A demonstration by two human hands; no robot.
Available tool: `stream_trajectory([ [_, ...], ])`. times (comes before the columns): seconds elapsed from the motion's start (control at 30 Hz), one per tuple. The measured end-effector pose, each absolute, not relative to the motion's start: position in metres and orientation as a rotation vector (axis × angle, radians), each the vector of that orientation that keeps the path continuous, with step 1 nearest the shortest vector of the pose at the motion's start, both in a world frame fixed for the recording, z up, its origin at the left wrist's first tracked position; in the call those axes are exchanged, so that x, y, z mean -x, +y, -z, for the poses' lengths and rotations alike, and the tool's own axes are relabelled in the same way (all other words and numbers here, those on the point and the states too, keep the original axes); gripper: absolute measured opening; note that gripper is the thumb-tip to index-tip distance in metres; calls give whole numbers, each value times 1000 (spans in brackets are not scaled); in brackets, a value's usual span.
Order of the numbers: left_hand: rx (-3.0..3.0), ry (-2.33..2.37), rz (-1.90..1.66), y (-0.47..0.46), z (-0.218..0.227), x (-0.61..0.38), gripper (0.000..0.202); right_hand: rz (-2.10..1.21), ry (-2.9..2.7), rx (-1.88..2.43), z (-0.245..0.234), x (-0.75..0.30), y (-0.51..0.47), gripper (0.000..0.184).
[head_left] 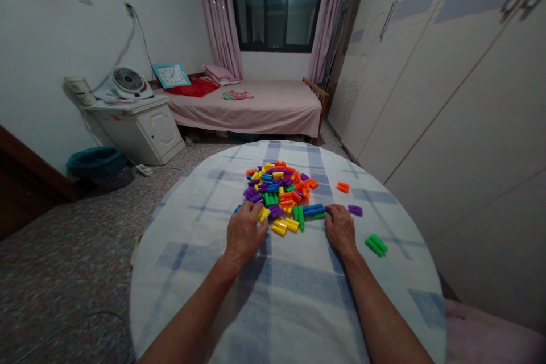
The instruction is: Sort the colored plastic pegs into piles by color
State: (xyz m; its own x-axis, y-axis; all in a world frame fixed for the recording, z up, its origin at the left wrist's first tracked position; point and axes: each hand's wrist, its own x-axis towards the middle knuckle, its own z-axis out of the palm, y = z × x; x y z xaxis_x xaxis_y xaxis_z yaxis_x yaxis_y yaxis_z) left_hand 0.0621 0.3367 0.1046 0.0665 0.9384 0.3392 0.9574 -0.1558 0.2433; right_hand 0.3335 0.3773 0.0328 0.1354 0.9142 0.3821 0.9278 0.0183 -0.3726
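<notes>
A heap of small plastic building pieces (277, 190) in purple, orange, yellow, blue and green lies on a round table covered with a white and blue checked cloth (191, 261). My left hand (244, 231) rests palm down at the heap's near edge, its fingertips against a yellow piece (263, 214). My right hand (340, 229) lies to the right, fingertips beside blue pieces (314, 210). Right of it lie a purple pair (355, 210), an orange pair (343, 187) and a green pair (376, 245).
The round table stands on a speckled floor, with a tall white wardrobe (452, 96) close on the right. Beyond lie a pink-covered bed (256, 108), a white bedside cabinet (139, 131) bearing a small fan (128, 82), and a teal basin (96, 162).
</notes>
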Motion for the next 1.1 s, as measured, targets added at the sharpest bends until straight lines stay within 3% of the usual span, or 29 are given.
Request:
stream_trajectory([
  [0.23, 2082, -2199, 582, 351, -136, 3, 35, 36, -1763, 1863, -31, -335, 378, 28],
  [0.5, 1961, -2261, 698, 411, -70, 55, 40, 34, -1759, 1853, -32, -334, 378, 27],
  [0.63, 1989, -2195, 702, 411, -44, 53, 40, 41, -1758, 1869, -30, -335, 379, 27],
  [0.8, 1880, -2126, 893, 400, -62, 39, 45, 29, -1747, 1884, -31, -335, 378, 27],
  [0.97, 2300, -1738, 1116, 376, -92, -10, 28, 29, -1738, 1867, -34, -334, 377, 27],
  [1.1, 2521, -1496, 1078, 355, -76, -51, 22, 53, -1738, 1829, -31, -335, 377, 27],
])
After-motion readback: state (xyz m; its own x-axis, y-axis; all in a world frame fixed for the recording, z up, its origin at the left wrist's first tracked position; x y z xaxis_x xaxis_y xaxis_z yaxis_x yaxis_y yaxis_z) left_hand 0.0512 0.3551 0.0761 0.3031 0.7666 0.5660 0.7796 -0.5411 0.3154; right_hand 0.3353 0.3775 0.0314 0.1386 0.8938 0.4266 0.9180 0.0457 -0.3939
